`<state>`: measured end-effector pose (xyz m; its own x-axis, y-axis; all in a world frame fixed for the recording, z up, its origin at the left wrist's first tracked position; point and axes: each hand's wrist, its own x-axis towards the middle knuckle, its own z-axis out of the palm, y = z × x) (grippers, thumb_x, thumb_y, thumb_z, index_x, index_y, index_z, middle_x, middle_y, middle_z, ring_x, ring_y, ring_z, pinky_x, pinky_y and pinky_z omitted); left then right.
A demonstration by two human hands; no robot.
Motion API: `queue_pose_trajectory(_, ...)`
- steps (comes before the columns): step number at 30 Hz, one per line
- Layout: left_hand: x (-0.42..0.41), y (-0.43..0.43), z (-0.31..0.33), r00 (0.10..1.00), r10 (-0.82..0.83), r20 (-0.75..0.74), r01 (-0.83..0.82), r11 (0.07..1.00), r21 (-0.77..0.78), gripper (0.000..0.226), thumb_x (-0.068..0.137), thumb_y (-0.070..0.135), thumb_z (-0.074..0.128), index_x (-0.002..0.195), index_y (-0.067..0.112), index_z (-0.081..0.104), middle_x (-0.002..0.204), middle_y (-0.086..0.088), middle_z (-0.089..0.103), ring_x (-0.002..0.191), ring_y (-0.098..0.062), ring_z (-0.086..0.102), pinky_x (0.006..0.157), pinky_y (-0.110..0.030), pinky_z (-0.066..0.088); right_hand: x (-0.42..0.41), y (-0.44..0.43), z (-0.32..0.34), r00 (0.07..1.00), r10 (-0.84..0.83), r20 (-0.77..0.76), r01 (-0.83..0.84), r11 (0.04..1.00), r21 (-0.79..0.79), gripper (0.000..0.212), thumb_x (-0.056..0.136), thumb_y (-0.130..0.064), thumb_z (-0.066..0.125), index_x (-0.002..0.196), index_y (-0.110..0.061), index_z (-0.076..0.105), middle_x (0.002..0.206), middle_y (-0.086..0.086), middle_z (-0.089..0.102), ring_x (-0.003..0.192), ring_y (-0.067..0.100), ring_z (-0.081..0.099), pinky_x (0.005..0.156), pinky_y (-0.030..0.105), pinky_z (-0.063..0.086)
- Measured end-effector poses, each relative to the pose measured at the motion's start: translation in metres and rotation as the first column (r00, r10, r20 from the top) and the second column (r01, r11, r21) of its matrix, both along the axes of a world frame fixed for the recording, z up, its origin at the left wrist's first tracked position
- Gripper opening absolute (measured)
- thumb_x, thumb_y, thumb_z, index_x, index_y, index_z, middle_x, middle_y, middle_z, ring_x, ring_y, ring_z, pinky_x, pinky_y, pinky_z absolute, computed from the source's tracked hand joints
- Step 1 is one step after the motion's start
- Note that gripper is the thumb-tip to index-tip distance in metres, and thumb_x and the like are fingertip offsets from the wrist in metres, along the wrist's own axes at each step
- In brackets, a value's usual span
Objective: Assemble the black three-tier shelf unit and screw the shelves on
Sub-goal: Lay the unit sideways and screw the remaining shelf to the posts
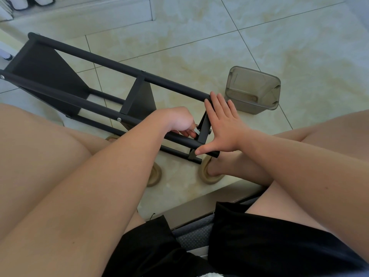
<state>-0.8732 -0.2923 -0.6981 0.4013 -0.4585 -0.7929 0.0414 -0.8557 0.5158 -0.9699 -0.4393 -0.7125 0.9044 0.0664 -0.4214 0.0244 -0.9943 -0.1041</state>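
Note:
The black shelf unit (111, 62) lies on its side on the tiled floor, its tubes running from far left toward my feet. Two shelves sit between the tubes, a large one (46, 76) at the far end and a middle one (139, 100). A third shelf (204, 126) stands at the near end. My right hand (223, 124) presses flat against that near shelf, fingers straight, thumb on the near tube. My left hand (179, 122) curls its fingers round a small thing at the shelf's inner side; what it grips is mostly hidden.
A smoky transparent plastic bin (253, 90) stands on the floor just right of the shelf's near end. My bare legs flank the unit and my feet in beige slippers (209, 174) lie under its near end. A white baseboard (111, 15) runs along the back.

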Motion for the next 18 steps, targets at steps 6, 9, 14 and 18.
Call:
queue_pose_trajectory(6,0.0025,0.0002,-0.0001,0.980,-0.191,0.060,0.188,0.980,0.063,0.026,0.102,0.014,0.048,0.113,0.006,0.070,0.105,-0.001,0.074,0.104,-0.020,0.066,0.099,-0.036,0.048,0.0002,0.0001,-0.0006,1.000,-0.002,0.002,0.002,1.000,-0.001,0.156,0.048,-0.106,0.034,0.157,-0.009,-0.020,0.162,0.013,-0.032,0.150,0.028,-0.030,0.115,0.040,-0.023)
queue_pose_trajectory(9,0.0043,0.0008,-0.0035,0.943,-0.311,0.117,0.298,0.947,0.120,0.027,0.099,0.017,0.053,0.113,0.003,0.071,0.114,-0.013,0.071,0.095,-0.026,0.062,0.104,-0.043,0.045,-0.0002,-0.0001,-0.0010,1.000,-0.002,0.005,0.002,1.000,0.000,0.156,0.048,-0.106,0.036,0.157,-0.009,-0.019,0.163,0.013,-0.031,0.150,0.028,-0.029,0.116,0.041,-0.023)
queue_pose_trajectory(14,0.0053,0.0042,-0.0028,0.892,-0.410,0.192,0.379,0.908,0.178,0.023,0.097,0.019,0.053,0.105,0.014,0.074,0.111,-0.008,0.069,0.103,-0.028,0.062,0.102,-0.047,0.046,0.0000,0.0002,-0.0021,1.000,-0.002,0.008,0.003,1.000,-0.006,0.157,0.046,-0.107,0.032,0.157,-0.008,-0.019,0.163,0.013,-0.030,0.150,0.028,-0.029,0.117,0.041,-0.022)
queue_pose_trajectory(18,0.0043,0.0040,-0.0016,0.875,-0.443,0.195,0.409,0.892,0.194,0.026,0.098,0.018,0.051,0.113,0.014,0.071,0.118,-0.007,0.067,0.109,-0.028,0.060,0.103,-0.046,0.045,0.0004,-0.0005,-0.0023,1.000,-0.006,0.004,0.006,1.000,-0.004,0.157,0.046,-0.107,0.034,0.157,-0.009,-0.019,0.163,0.013,-0.031,0.150,0.028,-0.030,0.118,0.043,-0.021)
